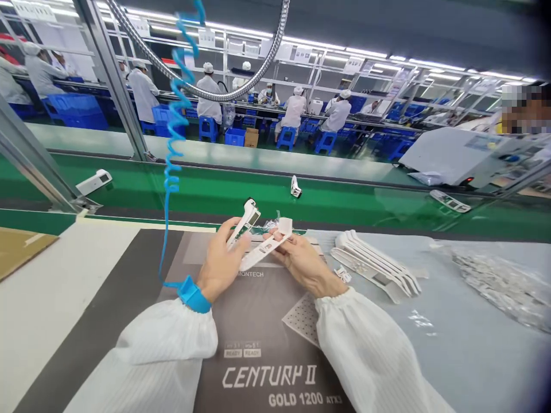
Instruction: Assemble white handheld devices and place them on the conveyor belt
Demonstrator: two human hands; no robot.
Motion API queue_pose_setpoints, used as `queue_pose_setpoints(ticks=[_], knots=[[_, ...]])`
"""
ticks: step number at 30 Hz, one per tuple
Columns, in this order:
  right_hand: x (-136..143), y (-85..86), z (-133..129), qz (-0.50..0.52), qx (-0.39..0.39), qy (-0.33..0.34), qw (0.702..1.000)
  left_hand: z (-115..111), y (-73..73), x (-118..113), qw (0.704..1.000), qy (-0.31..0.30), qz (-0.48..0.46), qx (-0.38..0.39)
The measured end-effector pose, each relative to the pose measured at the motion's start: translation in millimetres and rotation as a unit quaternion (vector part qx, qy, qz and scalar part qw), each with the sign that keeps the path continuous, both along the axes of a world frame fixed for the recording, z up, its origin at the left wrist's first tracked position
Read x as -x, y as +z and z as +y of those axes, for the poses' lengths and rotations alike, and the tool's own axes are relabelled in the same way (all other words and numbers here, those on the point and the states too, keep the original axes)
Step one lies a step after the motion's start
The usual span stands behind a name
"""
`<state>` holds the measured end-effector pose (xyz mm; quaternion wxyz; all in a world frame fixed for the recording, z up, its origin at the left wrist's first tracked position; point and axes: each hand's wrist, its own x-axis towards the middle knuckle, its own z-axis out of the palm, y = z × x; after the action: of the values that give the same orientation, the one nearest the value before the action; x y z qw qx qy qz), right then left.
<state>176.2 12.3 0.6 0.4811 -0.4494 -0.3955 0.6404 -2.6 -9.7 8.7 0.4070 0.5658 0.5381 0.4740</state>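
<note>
Between the fingers of my left hand [222, 261] is a white handheld device [248, 217], shaped like an infrared thermometer, with a black tip and a small dark screen. My right hand [303, 261] grips a long white plastic housing cover [266, 249], inner side up, with cut-outs along it. The cover's lower end is close to my left fingers; I cannot tell whether they touch it. Both parts are above a dark printed cardboard box [258, 321]. Right of my right hand lies a stack of similar white covers [374, 264], beside some small white parts [343, 274].
A blue coiled cord [174, 126] runs down to my left wristband [194, 293]. On the green conveyor [224, 186] lie white devices [94, 182]. A clear bag of small parts [503, 281] lies at right. Metal posts [112, 80] rise ahead; co-workers [210, 94] sit beyond.
</note>
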Motion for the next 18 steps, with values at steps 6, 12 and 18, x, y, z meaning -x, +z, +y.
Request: queue_pose_setpoints(ticks=[6,12,18], knots=[[-31,10.7,-25,-0.349,-0.121,0.063,0.927,-13,2.5,-7,0.942,-0.016,0.327,0.073],[-120,16.9,-53,-0.704,-0.140,-0.018,0.696,-19,8.5,-10,0.884,-0.049,0.444,0.138],[-136,7.5,-63,-0.695,-0.128,-0.039,0.707,-14,4.2,-6,0.965,-0.065,0.235,0.100]])
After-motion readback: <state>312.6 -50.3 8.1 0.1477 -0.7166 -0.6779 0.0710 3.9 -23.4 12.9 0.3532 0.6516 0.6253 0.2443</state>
